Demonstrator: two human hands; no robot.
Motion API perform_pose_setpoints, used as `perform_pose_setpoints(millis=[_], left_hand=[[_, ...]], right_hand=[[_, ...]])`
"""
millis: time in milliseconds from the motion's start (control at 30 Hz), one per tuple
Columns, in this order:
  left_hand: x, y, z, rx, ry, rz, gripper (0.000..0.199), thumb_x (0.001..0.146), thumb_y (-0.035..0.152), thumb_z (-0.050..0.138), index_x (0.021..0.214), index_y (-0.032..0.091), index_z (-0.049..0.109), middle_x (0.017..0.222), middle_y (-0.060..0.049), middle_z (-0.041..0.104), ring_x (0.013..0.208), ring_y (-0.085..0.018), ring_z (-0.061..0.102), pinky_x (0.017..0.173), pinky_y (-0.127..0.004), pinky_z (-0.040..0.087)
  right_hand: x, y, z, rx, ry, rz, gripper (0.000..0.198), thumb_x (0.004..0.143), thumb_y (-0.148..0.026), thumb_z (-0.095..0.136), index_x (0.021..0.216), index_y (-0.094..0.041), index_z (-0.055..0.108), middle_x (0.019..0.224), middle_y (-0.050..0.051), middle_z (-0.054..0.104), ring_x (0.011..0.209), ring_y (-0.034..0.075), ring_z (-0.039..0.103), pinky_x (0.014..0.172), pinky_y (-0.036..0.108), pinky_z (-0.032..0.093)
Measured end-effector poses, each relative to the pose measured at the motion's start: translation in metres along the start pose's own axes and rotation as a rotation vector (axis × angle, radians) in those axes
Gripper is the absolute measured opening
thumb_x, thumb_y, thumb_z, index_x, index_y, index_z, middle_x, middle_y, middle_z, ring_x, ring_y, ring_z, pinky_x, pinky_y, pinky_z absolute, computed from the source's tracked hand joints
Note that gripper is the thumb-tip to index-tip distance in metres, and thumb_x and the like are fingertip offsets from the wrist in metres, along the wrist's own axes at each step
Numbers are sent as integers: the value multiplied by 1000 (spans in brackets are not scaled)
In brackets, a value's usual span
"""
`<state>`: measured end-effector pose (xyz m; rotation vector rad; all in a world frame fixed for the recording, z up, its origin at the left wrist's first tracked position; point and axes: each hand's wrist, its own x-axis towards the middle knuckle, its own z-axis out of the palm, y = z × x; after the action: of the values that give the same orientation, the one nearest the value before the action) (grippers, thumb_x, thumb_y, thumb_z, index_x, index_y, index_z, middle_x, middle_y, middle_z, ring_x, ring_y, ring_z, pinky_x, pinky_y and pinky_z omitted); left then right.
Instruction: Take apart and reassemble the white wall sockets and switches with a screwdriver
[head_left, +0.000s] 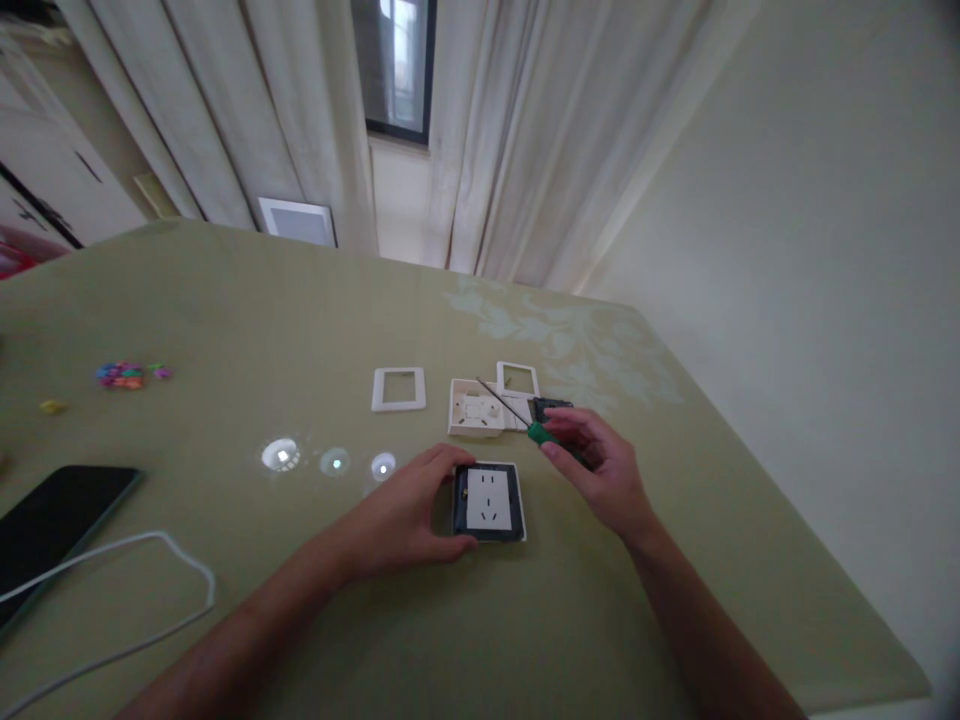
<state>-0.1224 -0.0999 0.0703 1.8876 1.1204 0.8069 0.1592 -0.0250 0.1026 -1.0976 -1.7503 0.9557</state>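
A wall socket (pixel 489 500) with a white face and dark surround lies on the table in a white box. My left hand (pixel 420 505) grips its left side, thumb at the near edge and fingers at the far edge. Above and to the right, my right hand (pixel 596 460) holds a screwdriver (pixel 537 432) by its green handle, the shaft pointing up and left. Beyond the socket sit an open white back box (pixel 466 420), a dark socket part (pixel 551 408) partly hidden by my right hand, and two white frames (pixel 379 390) (pixel 535 375).
A black tablet (pixel 60 505) with a white cable (pixel 187 562) lies at the left. Farther back are small colourful pieces (pixel 124 375) and a yellow piece (pixel 52 407). A wall (pixel 825 300) runs along the right, and curtains (pixel 525 150) hang behind the table.
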Motion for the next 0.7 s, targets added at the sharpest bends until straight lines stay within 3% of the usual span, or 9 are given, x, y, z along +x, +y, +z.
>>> perform_pose_setpoints(millis=[133, 200, 333, 467, 600, 700], left_hand=[[1, -2, 3, -4, 15, -6, 73, 79, 24, 88, 143, 28, 54, 137, -11, 67, 122, -33, 69, 107, -53, 58], [1, -4, 4, 1, 17, -7, 76, 80, 25, 88, 147, 29, 52, 144, -12, 64, 130, -34, 66, 113, -56, 54], [-1, -5, 5, -5, 6, -16, 80, 81, 24, 87, 150, 32, 48, 151, -11, 60, 139, -35, 60, 120, -59, 49], [-4, -6, 6, 5, -7, -38, 83, 83, 27, 88, 153, 35, 44, 155, -11, 58, 142, -35, 59, 120, -59, 50], [-8, -6, 5, 48, 2, -20, 87, 85, 35, 91, 156, 39, 41, 164, -10, 52, 149, -37, 54, 123, -62, 47], [-10, -5, 1, 76, 31, 4, 69, 89, 38, 89, 147, 38, 52, 165, -8, 52, 150, -35, 54, 122, -59, 50]], right_hand=[[29, -59, -3, -31, 125, -259, 46, 85, -27, 91, 125, -28, 71, 114, 4, 79, 90, 19, 81, 80, 32, 69], [43, -85, 0, -42, 233, -439, 51, 80, -20, 94, 124, -28, 70, 112, 2, 77, 94, 20, 81, 82, 32, 70], [59, -110, 11, -17, 404, -647, 48, 82, -19, 93, 122, -30, 68, 109, 0, 72, 100, 22, 80, 88, 39, 72], [61, -112, 18, -15, 488, -708, 40, 85, -30, 93, 118, -31, 70, 107, 1, 68, 93, 24, 80, 80, 41, 73], [57, -114, 20, 93, 516, -696, 38, 78, -36, 98, 112, -32, 80, 95, 1, 67, 76, 23, 75, 61, 38, 68], [52, -114, 21, 23, 482, -692, 45, 76, -38, 99, 117, -35, 80, 96, 2, 73, 72, 25, 73, 53, 41, 63]])
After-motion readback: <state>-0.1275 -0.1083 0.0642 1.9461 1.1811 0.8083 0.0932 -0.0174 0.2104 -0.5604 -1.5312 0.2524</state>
